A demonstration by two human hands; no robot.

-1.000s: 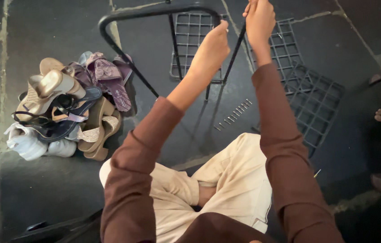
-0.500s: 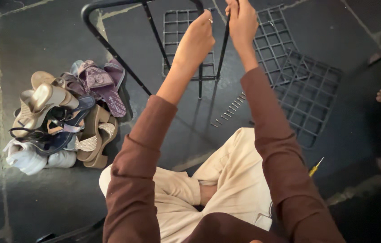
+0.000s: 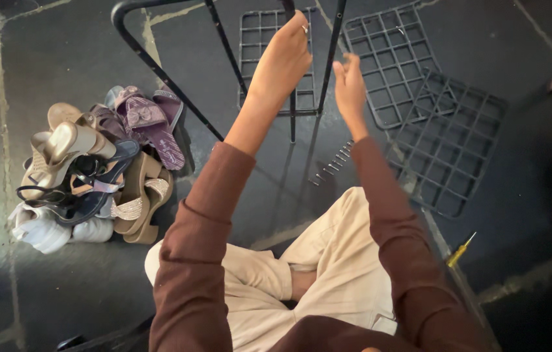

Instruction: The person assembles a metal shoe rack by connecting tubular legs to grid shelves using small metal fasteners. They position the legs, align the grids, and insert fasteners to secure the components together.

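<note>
I am holding a black metal rack frame point(image 3: 224, 65) upright over the dark stone floor point(image 3: 61, 58), just ahead of my crossed legs. My left hand point(image 3: 283, 60) is curling around one of its thin upright bars near the top, fingers closed on it. My right hand point(image 3: 350, 83) is hovering just beside the next bar, fingers loosely bent and holding nothing. Behind the frame three black wire grid shelves point(image 3: 419, 98) are lying flat, partly overlapping. A row of small screws point(image 3: 333, 164) is resting near my right forearm. A yellow-handled screwdriver point(image 3: 460, 250) is lying right of my knee, and a pile of sandals point(image 3: 97, 169) is sitting well off to my left.
</note>
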